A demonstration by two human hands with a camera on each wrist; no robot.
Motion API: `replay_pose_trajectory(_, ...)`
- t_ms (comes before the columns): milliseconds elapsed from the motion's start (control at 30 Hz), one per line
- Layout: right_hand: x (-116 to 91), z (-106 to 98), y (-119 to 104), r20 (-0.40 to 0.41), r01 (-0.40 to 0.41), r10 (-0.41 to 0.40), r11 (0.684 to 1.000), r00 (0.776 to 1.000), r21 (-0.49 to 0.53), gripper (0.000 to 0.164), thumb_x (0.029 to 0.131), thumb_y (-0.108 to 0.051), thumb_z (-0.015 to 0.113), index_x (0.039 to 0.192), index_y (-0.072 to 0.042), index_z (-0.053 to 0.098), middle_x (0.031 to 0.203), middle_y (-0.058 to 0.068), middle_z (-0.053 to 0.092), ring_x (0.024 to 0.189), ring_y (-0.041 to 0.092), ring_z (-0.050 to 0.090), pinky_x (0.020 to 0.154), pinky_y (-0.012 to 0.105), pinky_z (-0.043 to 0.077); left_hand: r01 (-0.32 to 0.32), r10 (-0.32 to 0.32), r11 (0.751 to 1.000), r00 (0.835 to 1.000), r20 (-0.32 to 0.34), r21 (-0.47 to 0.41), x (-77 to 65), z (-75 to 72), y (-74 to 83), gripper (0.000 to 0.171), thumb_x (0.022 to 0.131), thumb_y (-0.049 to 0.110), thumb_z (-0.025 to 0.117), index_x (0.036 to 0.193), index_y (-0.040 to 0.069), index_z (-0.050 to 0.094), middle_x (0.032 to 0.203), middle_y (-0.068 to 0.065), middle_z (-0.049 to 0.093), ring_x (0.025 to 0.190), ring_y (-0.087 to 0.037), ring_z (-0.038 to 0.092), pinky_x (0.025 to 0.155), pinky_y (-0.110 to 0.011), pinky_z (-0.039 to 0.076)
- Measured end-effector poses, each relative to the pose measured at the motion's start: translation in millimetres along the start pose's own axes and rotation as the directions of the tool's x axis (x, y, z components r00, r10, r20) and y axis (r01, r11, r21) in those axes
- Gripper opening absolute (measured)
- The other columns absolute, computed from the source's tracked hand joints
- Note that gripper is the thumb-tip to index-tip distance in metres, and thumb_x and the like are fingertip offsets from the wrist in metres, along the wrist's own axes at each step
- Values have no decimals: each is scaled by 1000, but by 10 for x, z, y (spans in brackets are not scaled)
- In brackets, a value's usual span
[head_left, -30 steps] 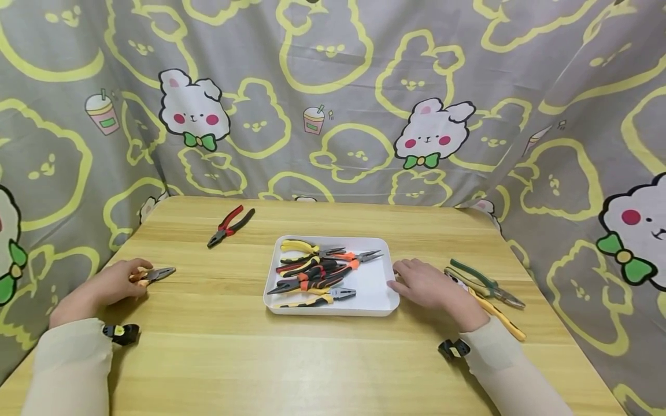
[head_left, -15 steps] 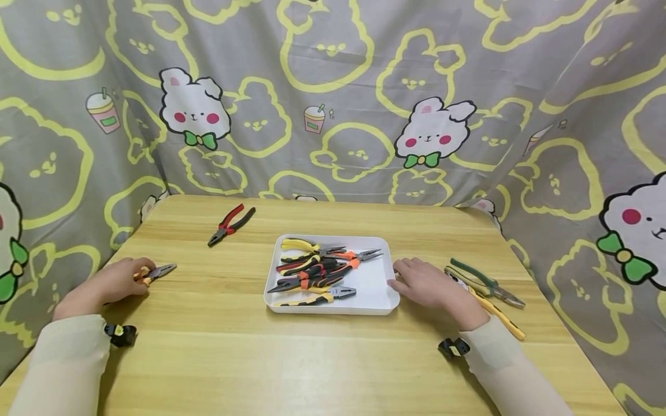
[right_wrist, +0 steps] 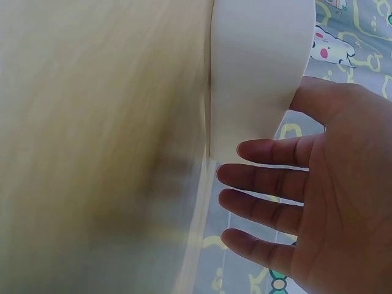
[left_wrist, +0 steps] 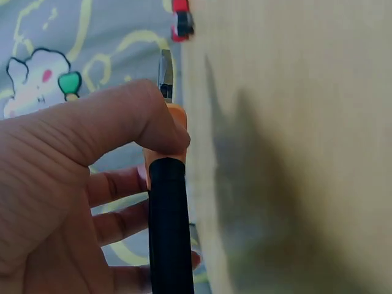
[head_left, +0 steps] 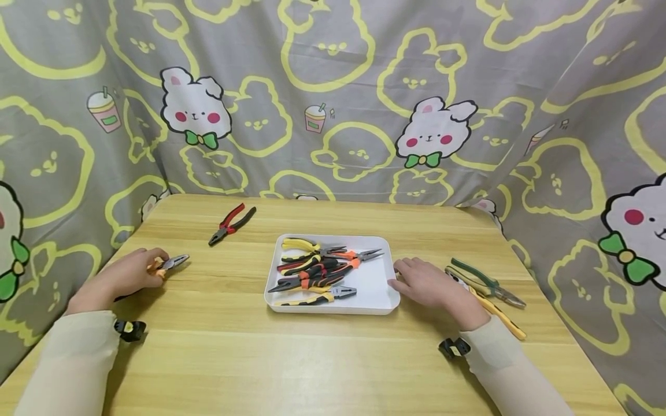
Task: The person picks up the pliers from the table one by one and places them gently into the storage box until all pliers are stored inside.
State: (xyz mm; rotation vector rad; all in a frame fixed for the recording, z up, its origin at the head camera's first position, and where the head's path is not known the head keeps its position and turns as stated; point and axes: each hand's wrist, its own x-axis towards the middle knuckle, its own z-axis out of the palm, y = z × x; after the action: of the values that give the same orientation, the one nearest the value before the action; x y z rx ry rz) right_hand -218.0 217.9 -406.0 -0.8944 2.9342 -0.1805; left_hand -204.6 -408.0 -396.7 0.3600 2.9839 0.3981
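Observation:
My left hand (head_left: 131, 271) holds a pair of pliers (head_left: 176, 262) at the left, metal nose pointing right and away. In the left wrist view the thumb lies across the orange part of the black-gripped pliers (left_wrist: 169, 226), other fingers behind; a shadow falls on the table alongside. On the right, my right hand (head_left: 424, 283) rests at the short side of a white tray (head_left: 382, 277). The right wrist view shows its fingers straight, the thumb tip hidden behind the tray wall (right_wrist: 260, 67). In the tray lie several pliers (head_left: 312, 268) with yellow, red, orange and black handles.
Red-and-black pliers (head_left: 231, 224) lie at the back left of the wooden table (head_left: 322, 364). Beyond my right hand lie green-handled pliers (head_left: 486, 282) and a yellow-handled tool (head_left: 496, 315), partly covered by the wrist. A patterned curtain (head_left: 354, 86) closes off the back and sides.
My left hand has moved slightly right and away, bringing the pliers along and turning their nose a little. The right hand and the tray have stayed put.

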Motion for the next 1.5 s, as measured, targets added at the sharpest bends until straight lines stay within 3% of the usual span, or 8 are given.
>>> replay_pose_trajectory(533, 1, -3, -10, 5, -8, 8, 1000, 1000, 5, 42, 102, -41, 48, 120, -4, 57, 106, 6, 60, 99, 27, 57, 85, 47, 47, -116, 121, 991, 988, -95, 60, 203, -102, 538, 31, 80, 14, 76, 106, 8, 61, 93, -13, 58, 79, -27, 55, 70, -47, 45)
replay_pose_trajectory(900, 1, 5, -15, 9, -20, 20, 1000, 1000, 8, 43, 101, -41, 49, 122, -5, 57, 108, 7, 60, 101, 26, 57, 87, 46, 47, -232, 256, 959, 956, -143, 165, 286, -175, 897, 34, 76, 9, 78, 107, 8, 64, 94, -8, 61, 83, -28, 59, 73, -50, 47)
replay_pose_trajectory(1167, 9, 11, -5, 6, -12, 12, 1000, 1000, 7, 43, 101, -42, 48, 121, -4, 57, 106, 6, 59, 99, 26, 57, 86, 46, 47, -274, 307, 938, 941, -144, 212, 348, -195, 1152, 37, 75, 8, 77, 109, 14, 64, 108, -11, 63, 94, -36, 58, 72, -54, 46)
replay_pose_trajectory(1500, -1, 14, -1, 8, -14, 14, 1000, 1000, 5, 42, 101, -41, 49, 121, -5, 57, 106, 5, 59, 98, 25, 57, 85, 45, 47, -343, 384, 906, 913, -136, 249, 454, -221, 1464, 39, 77, 3, 70, 113, 18, 65, 115, -10, 61, 104, -35, 56, 76, -58, 44)
